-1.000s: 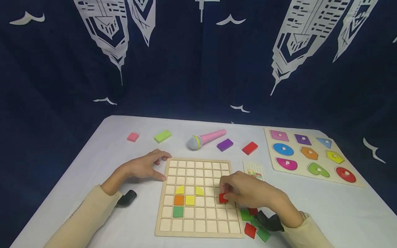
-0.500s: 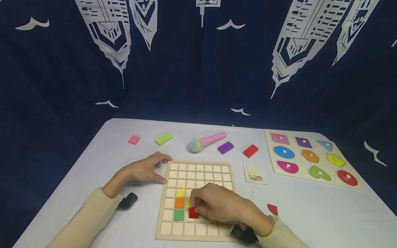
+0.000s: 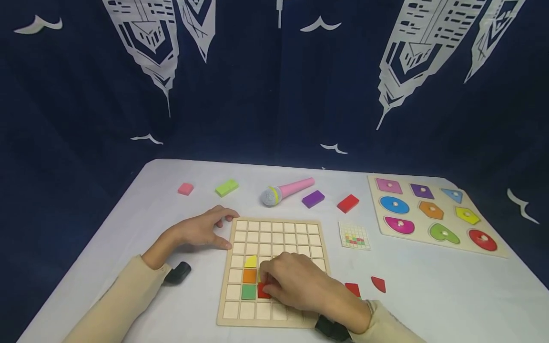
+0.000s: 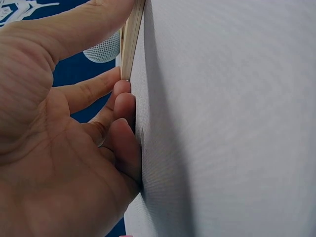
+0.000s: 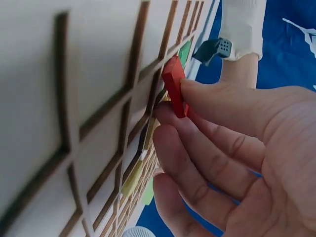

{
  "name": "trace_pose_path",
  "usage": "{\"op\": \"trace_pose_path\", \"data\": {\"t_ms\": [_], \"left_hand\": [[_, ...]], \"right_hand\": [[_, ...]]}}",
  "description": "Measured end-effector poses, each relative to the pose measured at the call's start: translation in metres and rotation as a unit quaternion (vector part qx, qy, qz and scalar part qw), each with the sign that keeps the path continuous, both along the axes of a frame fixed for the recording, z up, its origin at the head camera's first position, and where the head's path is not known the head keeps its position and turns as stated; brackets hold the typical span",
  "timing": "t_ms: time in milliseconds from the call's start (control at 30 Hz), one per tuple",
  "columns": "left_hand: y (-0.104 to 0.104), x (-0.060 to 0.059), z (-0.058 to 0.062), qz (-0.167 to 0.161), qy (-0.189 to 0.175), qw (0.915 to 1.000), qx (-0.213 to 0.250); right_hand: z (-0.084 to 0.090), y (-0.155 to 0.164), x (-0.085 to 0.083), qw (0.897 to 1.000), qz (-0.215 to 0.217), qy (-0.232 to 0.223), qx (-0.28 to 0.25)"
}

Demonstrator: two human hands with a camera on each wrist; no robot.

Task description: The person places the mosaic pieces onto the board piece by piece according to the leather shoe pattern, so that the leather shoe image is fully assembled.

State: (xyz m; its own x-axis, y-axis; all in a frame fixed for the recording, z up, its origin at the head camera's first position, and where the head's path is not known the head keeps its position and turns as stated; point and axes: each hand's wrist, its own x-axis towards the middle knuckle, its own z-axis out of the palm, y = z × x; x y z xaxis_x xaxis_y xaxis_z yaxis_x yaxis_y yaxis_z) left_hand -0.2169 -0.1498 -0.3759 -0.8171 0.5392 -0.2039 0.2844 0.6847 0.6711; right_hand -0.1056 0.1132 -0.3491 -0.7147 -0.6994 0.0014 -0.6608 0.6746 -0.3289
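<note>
R hand [image 3: 300,286] lies over the near part of the grid board [image 3: 274,227], wrist toward the near right, fingers aimed left across the cells. Thumb and forefinger pinch a red square tile [image 3: 263,291]; the other fingers [image 5: 197,163] lie curled just under it, close together. In the R wrist view the tile [image 5: 174,92] stands tilted, one edge down at a cell, the other edge lifted off the board, flat face toward the fingertips. It's square, so no real long axis; can't tell if it's seated yet. Its cell is in the 2nd row from the near edge, just left of the R fingertips.

Right beside the tile, farther left of the fingertips: green tile [image 3: 248,291], touching or nearly so. Just beyond that, orange tile [image 3: 249,275], then a yellow quarter-round tile [image 3: 250,261] one row farther. A bit of yellow peeks out at the R fingertips, mostly hidden.

Behind the R wrist, on the table [image 3: 429,295]: two loose red pieces [image 3: 352,288] [image 3: 378,283], well apart from the fingers.

L hand [image 3: 201,232] rests on the table at the board's far-left corner, palm down, fingers loosely spread. Thumb tip and fingertips [image 4: 123,89] touch the board's edge [image 4: 131,44]; nothing is gripped.

Farther out: small pattern card [image 3: 354,236], then toy mic [image 3: 286,190], purple block [image 3: 313,198], red block [image 3: 348,203], green block [image 3: 226,187], pink block [image 3: 186,188]. Far right: shape puzzle board [image 3: 377,209].
</note>
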Motion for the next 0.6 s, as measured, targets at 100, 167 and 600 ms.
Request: {"op": "trace_pose_path", "data": {"t_ms": [100, 167, 600], "left_hand": [[-0.0005, 0.0002, 0.0010, 0.000, -0.001, 1.0000, -0.001], [-0.0005, 0.0002, 0.0006, -0.001, -0.001, 1.0000, 0.002], [0.0007, 0.0007, 0.0010, -0.003, -0.008, 0.9999, 0.009]], "right_hand": [[-0.0002, -0.0029, 0.0025, 1.000, -0.003, 0.008, 0.004], [-0.0007, -0.0038, 0.0043, 1.000, -0.003, 0.014, 0.004], [-0.0033, -0.0016, 0.0075, 0.999, 0.000, -0.011, -0.031]]}}
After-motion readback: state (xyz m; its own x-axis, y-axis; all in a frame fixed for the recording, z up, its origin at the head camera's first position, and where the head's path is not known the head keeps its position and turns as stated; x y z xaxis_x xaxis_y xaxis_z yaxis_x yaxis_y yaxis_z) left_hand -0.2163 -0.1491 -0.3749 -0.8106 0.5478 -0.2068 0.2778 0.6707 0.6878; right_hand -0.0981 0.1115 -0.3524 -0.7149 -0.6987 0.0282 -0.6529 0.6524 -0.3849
